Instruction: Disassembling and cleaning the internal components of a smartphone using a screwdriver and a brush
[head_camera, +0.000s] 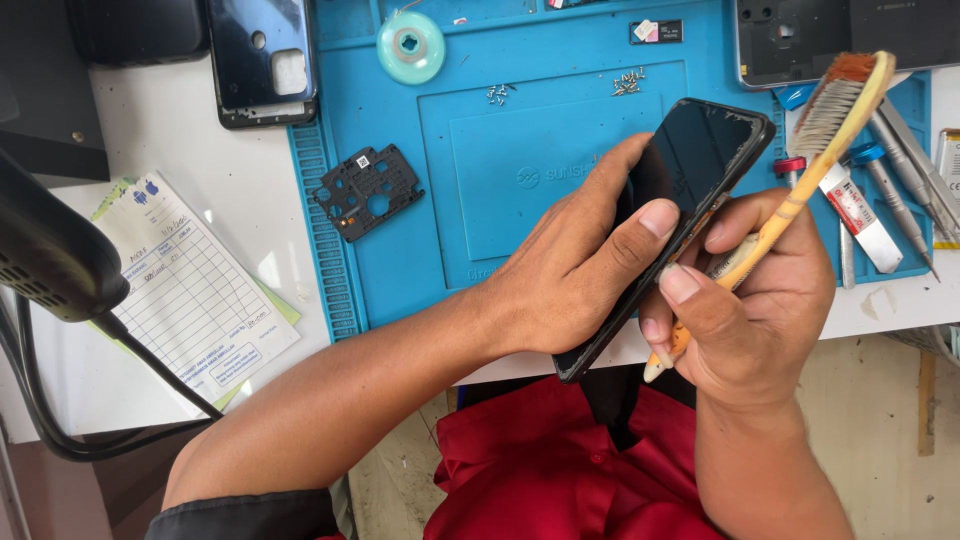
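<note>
Head view: left hand (580, 270) grips black phone (680, 210) tilted above blue mat (400, 250), thumb on its edge; right hand (745, 320) closed on yellow brush (800, 190), also pinching phone. Keep phone steady w/ left, brush w/ light strokes, away from loose screws (627, 82) on tabletop

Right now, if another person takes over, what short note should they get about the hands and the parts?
Left hand: holds the black phone tilted above the blue mat.
Right hand: grips a yellow brush and touches the phone's edge.
Done: back cover, black inner plate and screws are off, lying on the bench.
Left: the phone is not reassembled.
</note>
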